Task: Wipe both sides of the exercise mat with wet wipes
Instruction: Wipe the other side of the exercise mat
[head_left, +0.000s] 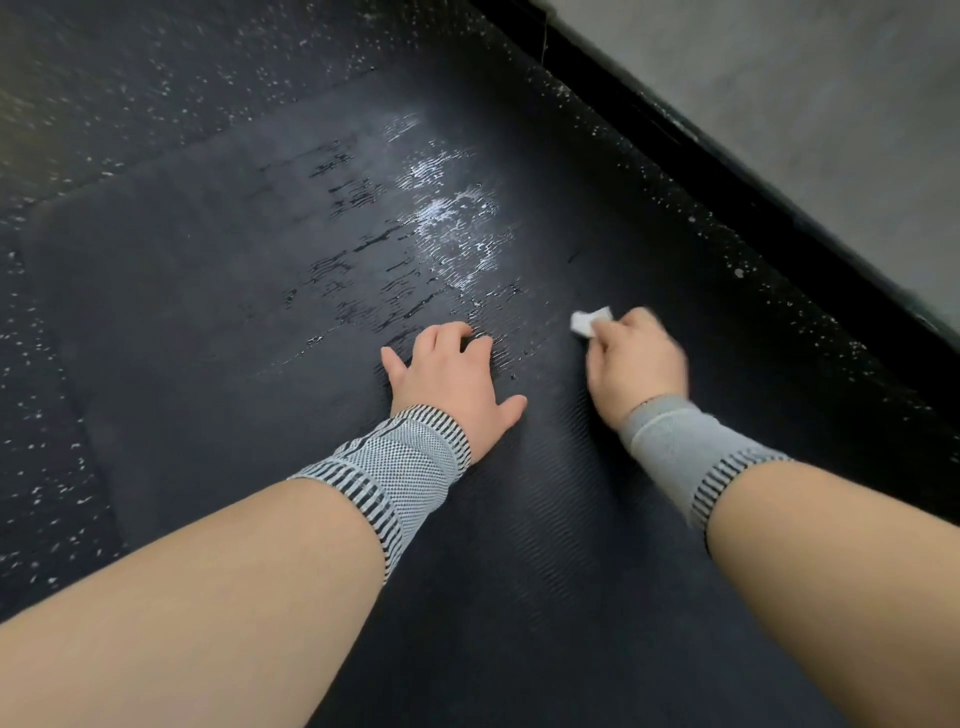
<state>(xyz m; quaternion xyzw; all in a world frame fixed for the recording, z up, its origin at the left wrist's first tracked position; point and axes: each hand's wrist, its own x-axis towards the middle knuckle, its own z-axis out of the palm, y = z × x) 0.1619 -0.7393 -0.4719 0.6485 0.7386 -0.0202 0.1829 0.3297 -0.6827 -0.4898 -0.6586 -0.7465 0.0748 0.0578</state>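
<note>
My left hand (451, 375) rests on the dark mat (208, 322), fingers spread, fingertips bent against it. Just to the right, my right hand (635, 357) pinches a folded white wipe (588, 321) against the mat. Wet streaks (447, 218) shine farther out, toward the wall (810, 104).

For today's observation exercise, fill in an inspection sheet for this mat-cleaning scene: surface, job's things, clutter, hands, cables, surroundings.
Surface: dark ribbed exercise mat lying flat on speckled black floor; wet streaks glisten ahead of the hands.
Job's things: white wet wipe, bunched, on the mat's right part.
Clutter: nothing seen.
Hands: left hand pressed on the mat, fingers spread; right hand grips the wipe, slightly blurred. Both wrists wear grey knitted wrist supports.
Cables: nothing seen.
Surroundings: black skirting and grey wall at right.
</note>
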